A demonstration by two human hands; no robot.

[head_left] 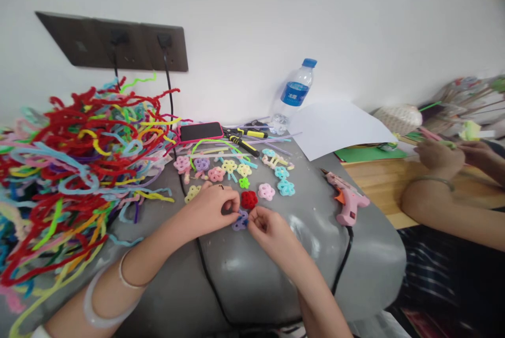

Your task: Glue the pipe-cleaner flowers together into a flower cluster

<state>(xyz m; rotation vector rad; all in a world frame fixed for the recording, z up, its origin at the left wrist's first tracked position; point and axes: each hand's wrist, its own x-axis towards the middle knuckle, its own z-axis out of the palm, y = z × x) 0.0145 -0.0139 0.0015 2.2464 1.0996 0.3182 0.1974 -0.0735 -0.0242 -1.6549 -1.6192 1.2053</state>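
Near the middle of the grey surface, my left hand (218, 205) and my right hand (272, 230) face each other with fingertips pinched. A short dark blue piece of pipe cleaner (245, 221) spans the small gap between them; its ends are hidden by the fingers. Just under it lies a purple pipe-cleaner flower (239, 225). Directly behind the fingers sits a red flower (249, 200), with a pink flower (266, 191) to its right and a small green one (244, 183) behind. Several more flowers in yellow, pink, purple and light blue (286, 187) lie farther back.
A big heap of pipe cleaners (79, 170) fills the left. Behind are a phone (201, 132), yellow-black pliers (243, 144), a water bottle (295, 93) and white paper (339, 125). A pink glue gun (349, 201) lies right, its cord trailing. Another person's hands (440, 156) work far right.
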